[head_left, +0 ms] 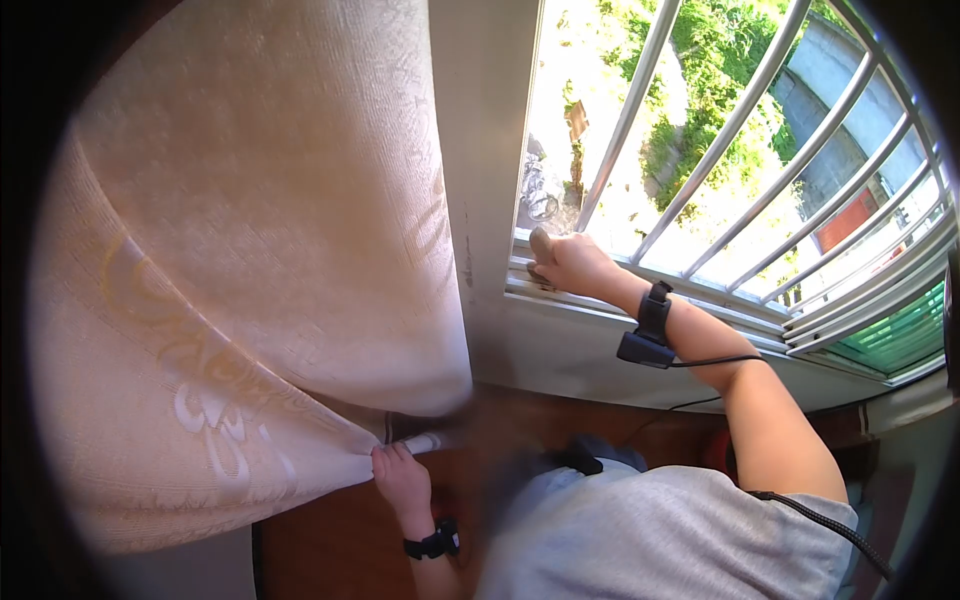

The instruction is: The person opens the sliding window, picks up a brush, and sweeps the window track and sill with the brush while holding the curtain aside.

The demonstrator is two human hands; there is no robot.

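Observation:
My left hand [403,482] is closed on the lower edge of a cream patterned curtain [250,340] and pulls its fabric taut to the right. A small white piece [424,441] shows just past my left fingers; I cannot tell what it is. My right hand [580,265] is closed around a greyish-brown cloth [541,245]. It presses the cloth at the left corner of the window frame's bottom track [640,290]. Most of the cloth is hidden in the fist.
Metal bars [715,150] cross the window, with plants and a building outside. A pale wall [485,180] stands between curtain and window. Below is a reddish-brown floor [320,535]. A black cable [715,361] runs from my right wristband [652,330].

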